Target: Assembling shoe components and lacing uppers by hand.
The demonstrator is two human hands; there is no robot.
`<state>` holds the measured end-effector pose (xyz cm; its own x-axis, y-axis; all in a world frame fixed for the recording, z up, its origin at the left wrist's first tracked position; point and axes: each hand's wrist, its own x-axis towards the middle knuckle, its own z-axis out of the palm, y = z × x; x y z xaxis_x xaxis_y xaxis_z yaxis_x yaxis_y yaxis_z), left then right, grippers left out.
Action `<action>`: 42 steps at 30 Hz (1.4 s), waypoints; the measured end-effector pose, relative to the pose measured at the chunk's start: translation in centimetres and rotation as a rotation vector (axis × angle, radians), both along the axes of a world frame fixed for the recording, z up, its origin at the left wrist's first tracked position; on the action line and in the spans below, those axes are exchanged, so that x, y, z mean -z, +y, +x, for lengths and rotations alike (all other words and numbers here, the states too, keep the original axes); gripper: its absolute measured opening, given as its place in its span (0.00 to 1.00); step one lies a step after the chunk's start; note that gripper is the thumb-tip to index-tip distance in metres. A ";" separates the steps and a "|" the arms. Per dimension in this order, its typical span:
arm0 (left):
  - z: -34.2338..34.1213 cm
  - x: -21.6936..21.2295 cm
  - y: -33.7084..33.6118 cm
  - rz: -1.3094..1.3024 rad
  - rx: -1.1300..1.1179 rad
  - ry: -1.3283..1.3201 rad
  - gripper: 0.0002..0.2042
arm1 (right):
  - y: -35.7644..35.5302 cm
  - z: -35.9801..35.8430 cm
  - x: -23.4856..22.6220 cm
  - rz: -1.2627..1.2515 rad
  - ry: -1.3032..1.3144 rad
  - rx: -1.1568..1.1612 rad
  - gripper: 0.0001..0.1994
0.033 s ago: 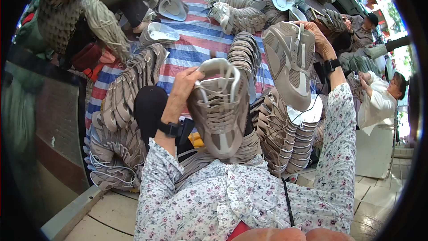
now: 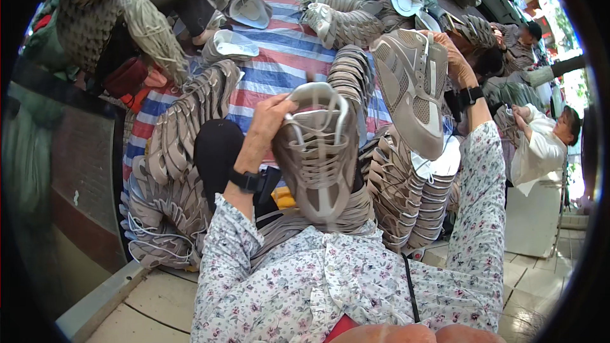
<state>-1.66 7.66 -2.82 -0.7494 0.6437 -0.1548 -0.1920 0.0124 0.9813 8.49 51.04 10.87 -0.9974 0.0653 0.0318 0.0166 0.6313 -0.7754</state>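
Observation:
A beige-and-taupe shoe upper (image 2: 319,159), laced down the front and with its toe toward me, stands upright above my lap. My left hand (image 2: 268,124) is closed on the left side of its pale collar. To the right hangs a second shoe upper (image 2: 406,95), side panel facing me and toe down. My right hand (image 2: 452,57) is closed at its top end, the fingertips partly hidden behind it. A pale lace (image 2: 424,67) runs down this second upper. More loose laces (image 2: 346,211) lie in a bundle over my lap.
Nested stacks of uppers curve along my left (image 2: 190,124) and right (image 2: 389,187). More rows (image 2: 346,19) lie farther off on a striped red, white and blue sheet (image 2: 279,51). A dark panel (image 2: 63,152) stands at far left. Co-workers (image 2: 543,143) sit at the right.
The left-hand upper has shifted slightly right and upward with my left hand. My right hand and its upper stay nearly in place.

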 end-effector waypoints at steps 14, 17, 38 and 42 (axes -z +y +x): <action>1.5 2.1 1.4 0.212 0.055 -0.659 0.14 | -16.2 -4.4 6.0 -0.309 -0.175 -0.006 0.12; 1.3 3.0 2.3 0.290 0.014 -0.683 0.15 | -15.4 -3.8 7.6 -0.367 -0.123 -0.065 0.13; 2.7 -0.1 2.8 0.041 0.209 -0.469 0.17 | -18.7 2.6 6.7 -0.503 -0.360 -0.026 0.27; 3.1 0.5 3.8 0.057 0.118 -0.510 0.16 | -18.9 3.2 8.9 -0.896 -0.503 0.222 0.28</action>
<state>1.43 11.44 -3.36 -0.5096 0.7375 -0.4432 -0.6463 0.0119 0.7630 11.65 32.11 2.01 -0.8449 0.0435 -0.5332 0.5114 -0.2267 -0.8289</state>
